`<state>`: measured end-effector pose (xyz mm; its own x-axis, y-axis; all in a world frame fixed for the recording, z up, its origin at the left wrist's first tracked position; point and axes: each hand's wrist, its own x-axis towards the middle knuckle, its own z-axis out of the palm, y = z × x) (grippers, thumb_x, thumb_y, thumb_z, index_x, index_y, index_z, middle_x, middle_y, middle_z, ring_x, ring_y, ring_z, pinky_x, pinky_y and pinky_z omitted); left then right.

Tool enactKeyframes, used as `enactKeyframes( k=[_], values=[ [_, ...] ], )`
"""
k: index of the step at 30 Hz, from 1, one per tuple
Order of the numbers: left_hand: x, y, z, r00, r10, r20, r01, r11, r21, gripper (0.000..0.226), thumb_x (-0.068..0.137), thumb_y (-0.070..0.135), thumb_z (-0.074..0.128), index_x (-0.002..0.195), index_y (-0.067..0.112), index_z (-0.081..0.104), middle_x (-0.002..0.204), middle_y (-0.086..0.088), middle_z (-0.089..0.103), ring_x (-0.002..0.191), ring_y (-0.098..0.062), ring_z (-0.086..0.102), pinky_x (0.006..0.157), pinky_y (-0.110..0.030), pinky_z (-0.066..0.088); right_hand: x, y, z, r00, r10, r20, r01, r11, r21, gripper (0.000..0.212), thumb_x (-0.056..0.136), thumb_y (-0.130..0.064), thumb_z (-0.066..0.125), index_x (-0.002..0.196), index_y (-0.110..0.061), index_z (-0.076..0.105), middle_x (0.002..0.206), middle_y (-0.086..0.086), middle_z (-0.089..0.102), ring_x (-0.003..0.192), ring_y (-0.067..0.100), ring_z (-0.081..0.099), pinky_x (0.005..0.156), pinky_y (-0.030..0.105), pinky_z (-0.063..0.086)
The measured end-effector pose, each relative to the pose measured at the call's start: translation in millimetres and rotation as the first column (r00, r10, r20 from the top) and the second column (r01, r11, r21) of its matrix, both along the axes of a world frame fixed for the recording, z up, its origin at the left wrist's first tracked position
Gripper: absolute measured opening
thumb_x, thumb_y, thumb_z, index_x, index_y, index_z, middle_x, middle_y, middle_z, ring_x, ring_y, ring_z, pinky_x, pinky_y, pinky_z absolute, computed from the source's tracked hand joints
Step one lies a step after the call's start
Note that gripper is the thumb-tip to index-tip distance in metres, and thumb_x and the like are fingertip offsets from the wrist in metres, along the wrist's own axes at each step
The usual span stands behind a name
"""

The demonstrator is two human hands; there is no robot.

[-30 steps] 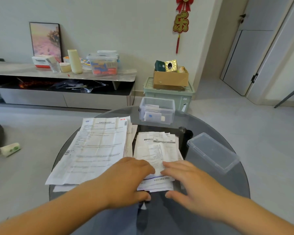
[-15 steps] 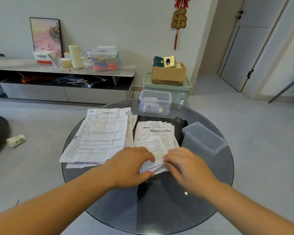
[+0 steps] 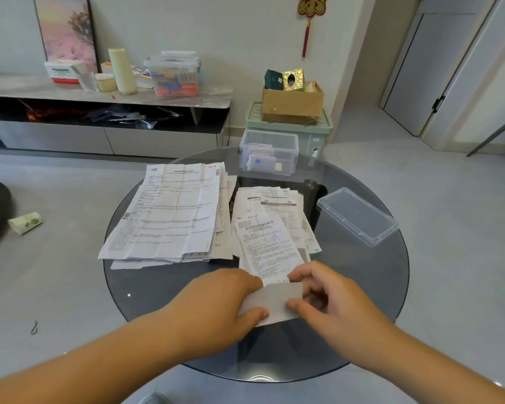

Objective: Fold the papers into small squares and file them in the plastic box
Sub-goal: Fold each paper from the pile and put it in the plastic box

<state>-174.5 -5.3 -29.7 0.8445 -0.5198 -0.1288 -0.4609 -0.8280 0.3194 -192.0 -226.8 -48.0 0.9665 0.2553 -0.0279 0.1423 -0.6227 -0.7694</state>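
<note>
In the head view, our left hand (image 3: pixel 216 298) and right hand (image 3: pixel 333 304) pinch one leaflet (image 3: pixel 274 301), fingers curled round its near end. That end is now folded up with the blank side towards us; half a second ago it lay low on the small pile (image 3: pixel 277 208). The leaflet's far end overlaps that pile on the glass surface (image 3: pixel 368 287). The plastic box (image 3: pixel 268 153) stands at the far rim.

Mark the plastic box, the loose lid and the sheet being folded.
plastic box (image 3: pixel 287 147): head view, bare upper part of its front wall.
lid (image 3: pixel 356 215): head view, middle of its flat panel.
sheet (image 3: pixel 274 301): head view, its turned-up grey flap.
</note>
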Motion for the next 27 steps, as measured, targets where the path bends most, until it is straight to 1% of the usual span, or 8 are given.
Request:
enactKeyframes(
  k=[2, 4, 7, 10, 15, 18, 21, 27],
  values=[
    [2.3, -0.1, -5.0, 0.999, 0.044, -0.023, -0.044, 0.999, -0.012, 0.024, 0.093, 0.053, 0.058, 0.105, 0.034, 0.051, 0.107, 0.016, 0.055, 0.101, -0.009, 0.053, 0.084, -0.027, 0.045, 3.8, 2.7, -4.3, 1.0, -0.022, -0.02, 0.021, 0.999, -0.049, 0.03, 0.087, -0.032, 0.075, 0.108, -0.041, 0.054, 0.085, -0.016, 0.065, 0.079, 0.005, 0.061, 0.074, 0.022, 0.05],
    [5.7, 0.3, -8.2, 0.993, 0.1, -0.058, -0.102, 0.994, -0.032, 0.039, 0.087, 0.055, 0.066, 0.116, 0.036, 0.048, 0.118, 0.013, 0.054, 0.107, -0.009, 0.051, 0.088, -0.025, 0.047, 9.0, 5.7, -7.2, 0.998, -0.063, -0.025, 0.06, 0.992, -0.111, 0.04, 0.084, -0.04, 0.077, 0.113, -0.044, 0.051, 0.085, -0.016, 0.062, 0.083, 0.007, 0.06, 0.077, 0.025, 0.052],
    [12.6, 2.0, -9.1, 0.981, 0.162, -0.111, -0.168, 0.984, -0.05, 0.054, 0.077, 0.06, 0.076, 0.114, 0.039, 0.042, 0.119, 0.014, 0.048, 0.108, -0.008, 0.047, 0.091, -0.024, 0.05, 12.5, 13.0, -7.8, 0.997, -0.079, -0.012, 0.073, 0.964, -0.255, 0.056, 0.078, -0.055, 0.076, 0.121, -0.048, 0.041, 0.09, -0.021, 0.055, 0.098, 0.008, 0.05, 0.085, 0.028, 0.049],
    [17.9, 4.9, -8.8, 0.972, 0.18, -0.153, -0.186, 0.982, -0.024, 0.059, 0.073, 0.063, 0.078, 0.114, 0.04, 0.043, 0.117, 0.014, 0.047, 0.107, -0.008, 0.047, 0.091, -0.022, 0.05, 11.7, 20.8, -5.1, 0.998, -0.067, -0.01, 0.059, 0.935, -0.351, 0.057, 0.077, -0.061, 0.074, 0.118, -0.046, 0.037, 0.095, -0.029, 0.041, 0.101, 0.007, 0.041, 0.09, 0.026, 0.042],
    [17.6, 8.8, -7.0, 0.971, 0.173, -0.164, -0.172, 0.985, 0.019, 0.06, 0.07, 0.064, 0.079, 0.112, 0.038, 0.046, 0.109, 0.016, 0.049, 0.098, -0.009, 0.05, 0.084, -0.022, 0.05, 11.7, 17.1, 1.4, 0.994, -0.065, -0.092, 0.033, 0.947, -0.318, 0.061, 0.077, -0.052, 0.079, 0.118, -0.046, 0.034, 0.102, -0.024, 0.043, 0.104, 0.007, 0.041, 0.086, 0.026, 0.044],
    [16.8, 8.5, -4.5, 0.971, 0.168, -0.169, -0.168, 0.986, 0.016, 0.058, 0.069, 0.063, 0.081, 0.108, 0.037, 0.047, 0.104, 0.018, 0.048, 0.094, -0.008, 0.049, 0.077, -0.02, 0.048, 11.6, 11.6, 3.0, 0.996, -0.013, -0.093, -0.016, 0.95, -0.312, 0.053, 0.077, -0.048, 0.08, 0.114, -0.047, 0.042, 0.11, -0.025, 0.041, 0.11, 0.006, 0.041, 0.095, 0.029, 0.048],
    [16.6, 6.7, -2.7, 0.969, 0.184, -0.164, -0.182, 0.983, 0.027, 0.06, 0.063, 0.064, 0.084, 0.101, 0.034, 0.049, 0.102, 0.017, 0.049, 0.091, -0.006, 0.049, 0.077, -0.024, 0.05, 8.3, 7.7, 2.5, 0.996, 0.073, -0.053, -0.086, 0.946, -0.311, 0.035, 0.082, -0.042, 0.078, 0.109, -0.044, 0.055, 0.113, -0.028, 0.037, 0.118, 0.0, 0.033, 0.103, 0.022, 0.04],
    [12.2, 0.6, 2.8, 0.956, 0.21, -0.206, -0.228, 0.972, -0.065, 0.051, 0.07, 0.054, 0.085, 0.092, 0.029, 0.046, 0.092, 0.014, 0.057, 0.081, -0.006, 0.055, 0.067, -0.025, 0.05, 2.2, 9.5, 0.8, 0.973, 0.232, -0.024, -0.223, 0.898, -0.379, 0.027, 0.096, -0.042, 0.061, 0.122, -0.044, 0.062, 0.111, -0.027, 0.04, 0.116, -0.001, 0.035, 0.106, 0.023, 0.036]
  ],
)
